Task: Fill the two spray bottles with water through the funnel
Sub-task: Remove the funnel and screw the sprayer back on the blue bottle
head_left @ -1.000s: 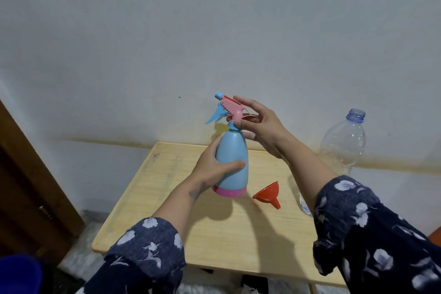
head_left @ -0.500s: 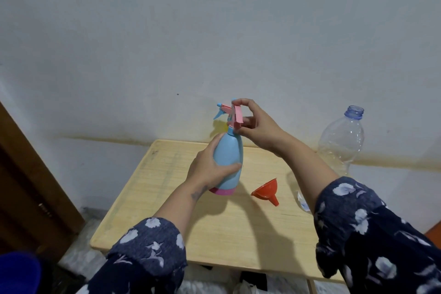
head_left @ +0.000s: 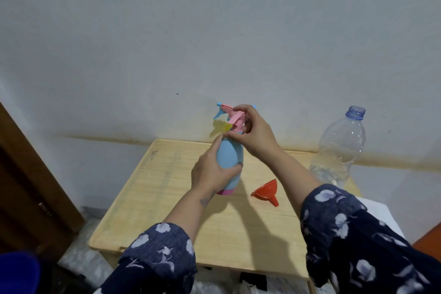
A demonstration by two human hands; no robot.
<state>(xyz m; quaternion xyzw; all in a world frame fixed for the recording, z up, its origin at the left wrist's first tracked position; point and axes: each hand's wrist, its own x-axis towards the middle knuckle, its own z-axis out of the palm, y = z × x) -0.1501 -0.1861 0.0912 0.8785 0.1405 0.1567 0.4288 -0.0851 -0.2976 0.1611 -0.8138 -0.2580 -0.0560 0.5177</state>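
One spray bottle (head_left: pixel 230 164) is in play and both hands are on it. The left hand (head_left: pixel 212 169) wraps the blue body and holds it clear of the desk (head_left: pixel 167 174), the pink base hanging just above the wood. The right hand (head_left: pixel 253 133) has shifted in the last second: from an open-fingered hold beside the pink spray head (head_left: pixel 235 118), it has come round over the top and pinched in at the collar, and the nozzle, which swung toward the camera half a second ago, points left again. That reads as twisting, so my call is the head is being unscrewed and the task is at its opening step, with no water poured yet.

The left grip is closed firmly round the bottle's middle, thumb on the near side. The right grip is narrow, fingertips curled tight on the head where it meets the neck, touching the left thumb.

The red funnel (head_left: pixel 266 192) lies on its side on the desk, just right of the bottle, untouched. A large clear water bottle (head_left: pixel 341 150) stands uncapped at the far right, water only in its lower part. A second spray bottle is not clearly visible; a bit of blue shows behind the right hand.
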